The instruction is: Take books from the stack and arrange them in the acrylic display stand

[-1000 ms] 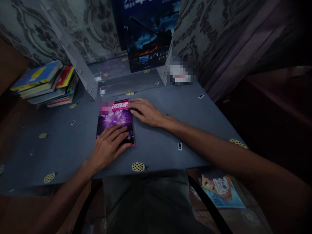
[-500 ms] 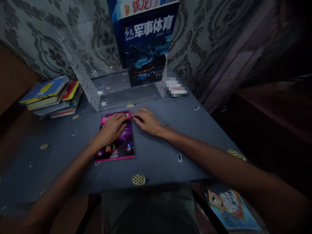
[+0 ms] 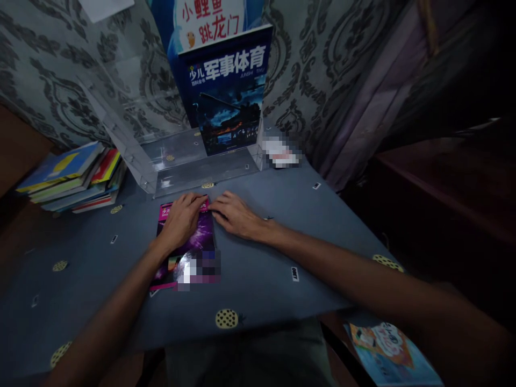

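A thin book [image 3: 201, 236] with a purple and pink cover lies closed on the table, partly blurred out at its lower right. My left hand [image 3: 183, 219] rests on the upper part of its cover, fingers laid out toward the top right corner. At that same corner, my right hand [image 3: 234, 215] has thumb and fingertips drawn together in a pinch on the book's edge. The two hands' fingertips nearly meet there.
Behind the book stands a clear acrylic stand [image 3: 149, 183], holding a dark blue book [image 3: 229, 107] before a taller picture book [image 3: 205, 21]. To the left is a stack of books [image 3: 74, 174]. A blurred white item [image 3: 280, 153] sits right. Another book [image 3: 395, 355] lies below the table edge.
The view has tilted up slightly, so things sit lower in the picture. My right fingertips have come onto the book's top right corner. My left hand stays on the cover.
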Available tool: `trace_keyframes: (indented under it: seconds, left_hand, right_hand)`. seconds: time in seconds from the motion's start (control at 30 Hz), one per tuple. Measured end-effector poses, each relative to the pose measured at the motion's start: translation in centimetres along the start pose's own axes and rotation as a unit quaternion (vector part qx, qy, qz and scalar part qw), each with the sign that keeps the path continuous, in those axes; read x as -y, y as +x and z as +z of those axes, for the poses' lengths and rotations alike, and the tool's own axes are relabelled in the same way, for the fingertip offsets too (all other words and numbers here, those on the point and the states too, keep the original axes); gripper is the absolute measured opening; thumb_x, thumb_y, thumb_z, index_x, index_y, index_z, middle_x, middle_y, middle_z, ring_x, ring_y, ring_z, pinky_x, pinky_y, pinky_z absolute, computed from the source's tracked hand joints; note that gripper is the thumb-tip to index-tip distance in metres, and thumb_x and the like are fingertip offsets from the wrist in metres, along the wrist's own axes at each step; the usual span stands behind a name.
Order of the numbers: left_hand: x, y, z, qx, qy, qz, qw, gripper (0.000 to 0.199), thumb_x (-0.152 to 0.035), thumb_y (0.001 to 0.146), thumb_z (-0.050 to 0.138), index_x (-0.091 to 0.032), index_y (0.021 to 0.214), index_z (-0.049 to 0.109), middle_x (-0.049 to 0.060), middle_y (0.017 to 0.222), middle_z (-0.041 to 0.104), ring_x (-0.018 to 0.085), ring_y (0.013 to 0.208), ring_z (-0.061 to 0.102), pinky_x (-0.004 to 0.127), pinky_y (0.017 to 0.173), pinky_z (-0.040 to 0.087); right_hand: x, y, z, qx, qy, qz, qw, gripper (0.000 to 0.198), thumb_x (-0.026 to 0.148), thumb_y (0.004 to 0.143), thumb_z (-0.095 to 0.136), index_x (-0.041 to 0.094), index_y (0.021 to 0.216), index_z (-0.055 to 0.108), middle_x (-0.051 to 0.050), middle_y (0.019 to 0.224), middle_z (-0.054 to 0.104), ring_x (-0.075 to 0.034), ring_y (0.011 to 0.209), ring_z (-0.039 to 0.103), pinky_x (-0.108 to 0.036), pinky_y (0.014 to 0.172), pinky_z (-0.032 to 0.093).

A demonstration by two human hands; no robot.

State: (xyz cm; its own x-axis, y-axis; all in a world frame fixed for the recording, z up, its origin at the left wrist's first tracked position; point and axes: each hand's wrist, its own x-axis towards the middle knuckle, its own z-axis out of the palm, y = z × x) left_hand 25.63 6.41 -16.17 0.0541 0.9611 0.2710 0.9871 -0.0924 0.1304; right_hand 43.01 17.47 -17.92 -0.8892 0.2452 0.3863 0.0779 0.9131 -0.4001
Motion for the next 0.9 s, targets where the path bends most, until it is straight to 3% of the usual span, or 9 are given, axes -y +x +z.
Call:
trace_keyframes:
  seconds: [0.13,0.3,0.47,0.9]
  left_hand:
    - [0.4,-0.5,0.2,-0.024,-0.038,0.008,0.999,0.038,-0.022,0.103,0.039,-0.018,0.134,0.061,0.012,0.128,0.066,0.026,0.114,0.060,0.046,0.101,0.049]
    - [1.4,-1.9,0.0,-0.040,-0.089,-0.003,0.995,0.036,-0.030,0.104,0.041,-0.021,0.130,0.063,0.010,0.131,0.066,0.024,0.121,0.060,0.045,0.107,0.048]
    - [2.8,-2.4,-0.2,-0.052,-0.046,-0.048,0.996,0.034,-0.031,0.103,0.041,-0.020,0.125,0.065,0.010,0.124,0.068,0.025,0.115,0.062,0.046,0.102,0.049]
    - [2.5,-2.2,-0.3,-0.030,-0.021,-0.072,0.997,0.031,-0.021,0.102,0.042,-0.018,0.124,0.064,0.011,0.118,0.069,0.025,0.108,0.062,0.044,0.096,0.049]
  right_hand:
    - [0.2,-0.1,-0.2,0.017,0.007,0.003,1.000,0.024,0.021,0.101,0.053,0.012,0.116,0.069,-0.012,0.105,0.070,-0.023,0.099,0.056,-0.043,0.095,0.047]
    - [0.6,-0.3,-0.4,0.025,0.007,0.009,1.000,0.032,0.029,0.102,0.053,0.016,0.130,0.063,-0.013,0.127,0.066,-0.027,0.118,0.056,-0.049,0.104,0.046]
    - [0.5,-0.5,-0.2,0.029,0.005,0.007,1.000,0.038,0.034,0.102,0.053,0.018,0.136,0.059,-0.014,0.149,0.054,-0.028,0.138,0.048,-0.051,0.115,0.040]
    - [0.0,0.2,0.3,0.093,-0.021,0.049,0.994,0.063,0.052,0.101,0.046,0.013,0.151,0.047,-0.017,0.160,0.042,-0.031,0.151,0.036,-0.057,0.123,0.029]
